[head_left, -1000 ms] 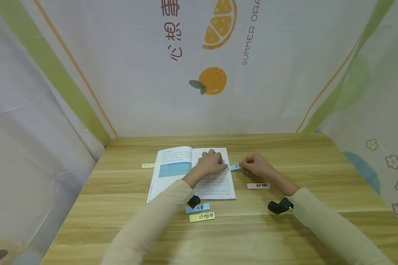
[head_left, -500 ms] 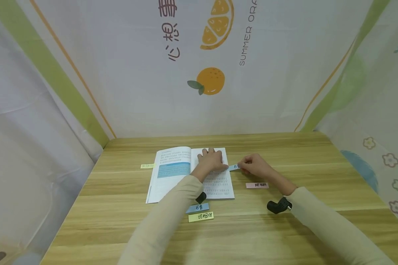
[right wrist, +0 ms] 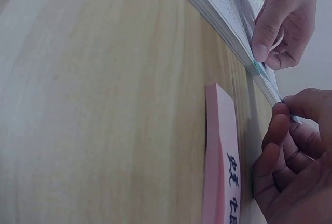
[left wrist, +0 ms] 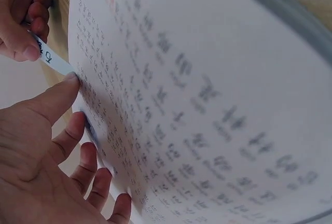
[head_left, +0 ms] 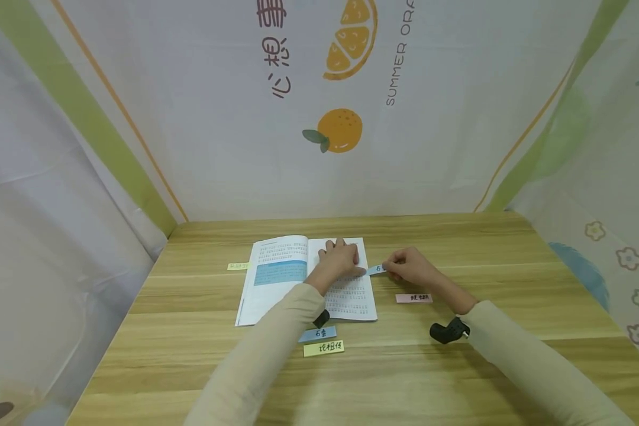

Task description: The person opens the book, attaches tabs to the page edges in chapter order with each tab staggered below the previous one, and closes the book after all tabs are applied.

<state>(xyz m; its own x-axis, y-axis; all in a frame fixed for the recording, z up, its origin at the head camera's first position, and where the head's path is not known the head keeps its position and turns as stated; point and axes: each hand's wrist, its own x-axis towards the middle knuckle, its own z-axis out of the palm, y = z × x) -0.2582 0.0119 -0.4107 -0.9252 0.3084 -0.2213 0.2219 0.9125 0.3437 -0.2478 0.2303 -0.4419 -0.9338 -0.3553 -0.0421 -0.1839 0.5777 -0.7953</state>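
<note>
The right hand (head_left: 411,265) pinches the blue strip (head_left: 376,270) at three o'clock — likely light, limp, best held there. The left hand (head_left: 339,260), fingers spread, thumbs nine o'clock.

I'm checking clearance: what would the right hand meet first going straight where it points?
Past its blue sticky note, the right hand would probably meet the left thumb at the edge of the open book; depth is unclear.

By the wood-grain tabletop (head_left: 431,378) are borne an open printed book (head_left: 279,273) and pink (head_left: 414,299), blue (head_left: 319,334) and yellow sticky-note pads (head_left: 323,348).
</note>
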